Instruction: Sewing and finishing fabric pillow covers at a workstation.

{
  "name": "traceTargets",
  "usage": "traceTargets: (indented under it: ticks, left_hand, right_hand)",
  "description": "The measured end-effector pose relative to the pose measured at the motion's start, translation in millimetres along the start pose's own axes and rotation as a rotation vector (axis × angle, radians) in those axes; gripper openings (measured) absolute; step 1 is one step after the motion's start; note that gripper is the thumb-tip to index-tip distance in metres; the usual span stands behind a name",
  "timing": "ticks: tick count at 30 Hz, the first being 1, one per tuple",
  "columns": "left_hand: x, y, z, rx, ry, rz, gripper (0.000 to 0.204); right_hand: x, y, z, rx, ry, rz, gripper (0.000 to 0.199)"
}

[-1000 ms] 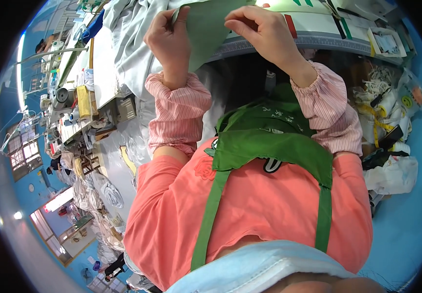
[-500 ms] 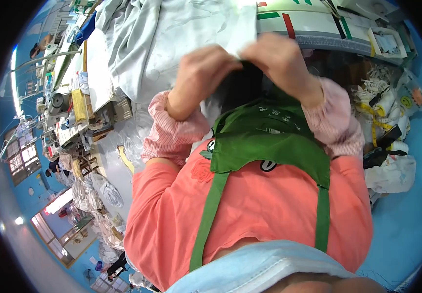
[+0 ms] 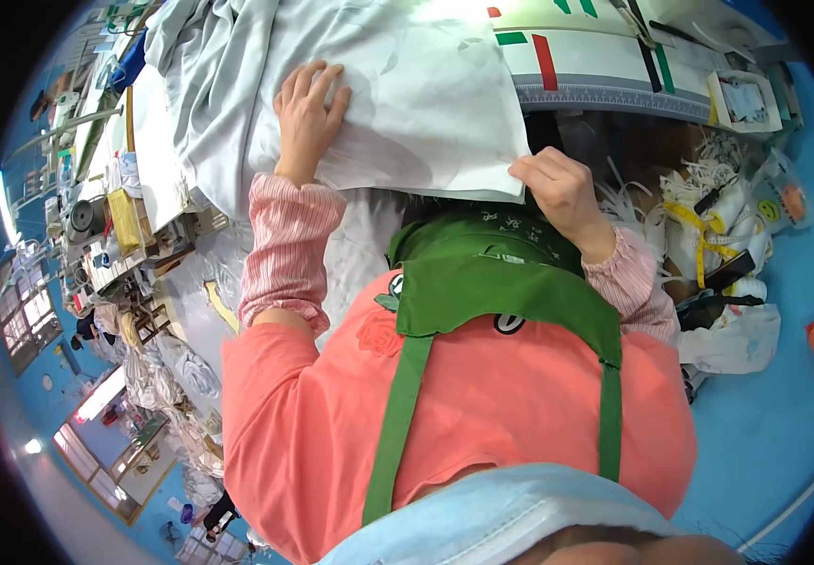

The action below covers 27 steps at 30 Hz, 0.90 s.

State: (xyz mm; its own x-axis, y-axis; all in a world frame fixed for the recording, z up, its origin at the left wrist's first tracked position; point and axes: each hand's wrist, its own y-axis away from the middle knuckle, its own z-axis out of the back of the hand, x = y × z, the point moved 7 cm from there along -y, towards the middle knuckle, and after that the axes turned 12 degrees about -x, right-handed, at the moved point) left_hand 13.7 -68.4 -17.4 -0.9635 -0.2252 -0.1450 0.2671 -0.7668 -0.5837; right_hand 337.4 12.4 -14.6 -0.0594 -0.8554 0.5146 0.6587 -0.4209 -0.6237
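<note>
Head view: white cloth (image 3: 416,104) is spread at twelve o'clock over the counter (image 3: 604,58) — pressed by the left hand (image 3: 309,118) at eleven, fingers splayed, its near-corner edge pinched in the right hand's (image 3: 560,193) fingers at two. Flatness is best kept by light, even tension.

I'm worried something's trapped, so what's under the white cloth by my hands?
The white tabletop and grey ruler strip disappear beneath the cloth at its right edge; anything further under is covered.

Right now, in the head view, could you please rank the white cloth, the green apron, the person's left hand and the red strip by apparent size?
Largest to smallest:
White cloth
Green apron
Left hand
Red strip
</note>
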Motion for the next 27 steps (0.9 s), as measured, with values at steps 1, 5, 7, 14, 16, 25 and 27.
traceTargets:
  ticks: [1,5,7,14,16,25,27]
  left_hand:
    - [-1.2,0.8,0.4,0.016,0.006,-0.004,0.034]
    - [-5.4,-4.8,1.1,0.019,0.015,-0.005,0.039]
    - [-4.9,-13.5,-3.4,0.059,0.009,-0.017,0.041]
    - [16.2,-42.8,-21.3,0.062,0.072,-0.029,0.044]
    - [24.1,-52.6,-29.3,0.06,0.062,-0.048,0.045]
    - [36.7,-104.3,-43.4,0.136,0.109,0.077,0.045]
    - [44.9,-111.4,-51.2,0.111,0.104,0.039,0.046]
  right_hand:
    - [-1.1,0.3,-0.4,0.005,0.009,-0.02,0.023]
    - [-15.3,-2.7,-10.7,0.021,0.002,-0.067,0.026]
    - [-20.9,-9.8,-15.8,0.021,-0.017,-0.089,0.026]
    - [-38.9,-45.0,-22.2,-0.027,-0.053,-0.099,0.028]
    - [-42.6,-54.2,-22.0,-0.036,-0.05,-0.092,0.028]
    - [-61.5,-96.4,-25.8,-0.039,-0.027,-0.09,0.031]
    - [-70.0,-105.6,-29.5,-0.047,-0.036,-0.099,0.031]
